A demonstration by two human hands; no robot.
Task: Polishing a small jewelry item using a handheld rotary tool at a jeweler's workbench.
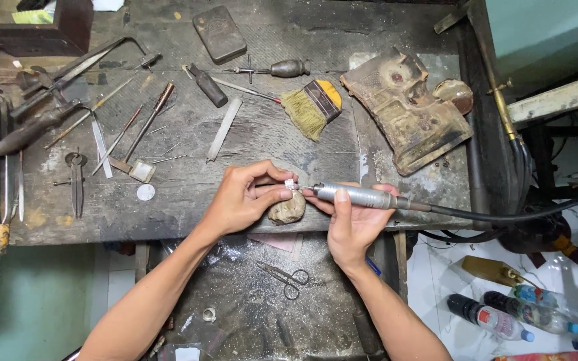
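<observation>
We work at the front edge of the scarred table. Our right hand is closed around the grey rotary handpiece, its cable trailing off toward three o'clock. Our left hand pinches a small silvery piece over the rounded wooden peg. We judge that bracing both hands together and touching the tip lightly keeps the cut steady.

I see a smooth, matt metal handpiece, a tiny shiny metal piece, and the bench of rough, scarred wood.
</observation>
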